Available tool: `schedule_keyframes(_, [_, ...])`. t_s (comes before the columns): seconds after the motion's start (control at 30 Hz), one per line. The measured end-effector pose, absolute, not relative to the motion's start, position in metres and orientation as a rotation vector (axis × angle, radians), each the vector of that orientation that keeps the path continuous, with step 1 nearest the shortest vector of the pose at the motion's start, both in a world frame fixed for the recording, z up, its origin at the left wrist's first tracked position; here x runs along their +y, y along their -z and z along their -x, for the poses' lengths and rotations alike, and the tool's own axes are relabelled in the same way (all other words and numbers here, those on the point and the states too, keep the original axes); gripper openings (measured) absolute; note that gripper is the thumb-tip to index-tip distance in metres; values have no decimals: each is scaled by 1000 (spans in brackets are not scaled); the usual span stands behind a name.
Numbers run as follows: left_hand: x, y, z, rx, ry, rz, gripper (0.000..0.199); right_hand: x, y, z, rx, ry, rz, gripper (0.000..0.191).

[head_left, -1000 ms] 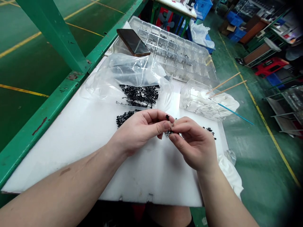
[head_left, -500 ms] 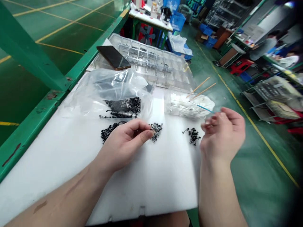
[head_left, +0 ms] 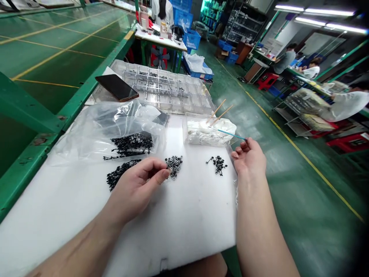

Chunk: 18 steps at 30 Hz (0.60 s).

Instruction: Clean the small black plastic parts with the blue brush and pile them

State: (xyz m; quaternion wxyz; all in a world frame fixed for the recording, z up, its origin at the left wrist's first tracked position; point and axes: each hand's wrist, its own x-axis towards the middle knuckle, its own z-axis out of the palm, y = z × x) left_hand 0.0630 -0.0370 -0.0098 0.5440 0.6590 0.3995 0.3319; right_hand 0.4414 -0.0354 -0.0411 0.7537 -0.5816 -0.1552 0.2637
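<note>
My left hand (head_left: 140,188) is closed, thumb and forefinger pinched together beside a pile of small metal rings (head_left: 174,166). What the pinch holds, if anything, is too small to make out. In my right hand (head_left: 251,158) is a thin blue stick (head_left: 232,134), gripped near one end. Its far tip reaches over a clear box (head_left: 188,140) stuffed with white cloth-like material (head_left: 223,125), from which two wooden sticks (head_left: 220,114) poke up. Between the hands lies a small heap of black parts (head_left: 219,165). More black stemmed pieces (head_left: 122,173) lie behind my left hand.
A clear plastic bag (head_left: 86,130) with black pieces lies at left. Behind it, a phone (head_left: 117,87) rests on a clear compartment tray (head_left: 167,104) with small parts. A green metal beam (head_left: 77,107) runs along the table's left side. People sit at benches at far right.
The whole view has shifted, so the table's things appear further left. My right hand still holds the blue stick over the box. My left hand stays pinched by the rings.
</note>
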Motion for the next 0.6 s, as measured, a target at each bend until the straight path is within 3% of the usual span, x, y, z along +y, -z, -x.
schedule_keyframes(0.3, [-38, 4, -66, 961, -856, -1554, 24, -53, 2, -401, -338, -641, 953, 16])
schedule_keyframes(0.6, [-40, 3, -67, 939, -979, -1458, 24, -66, -9, -346, -624, -841, 893, 27])
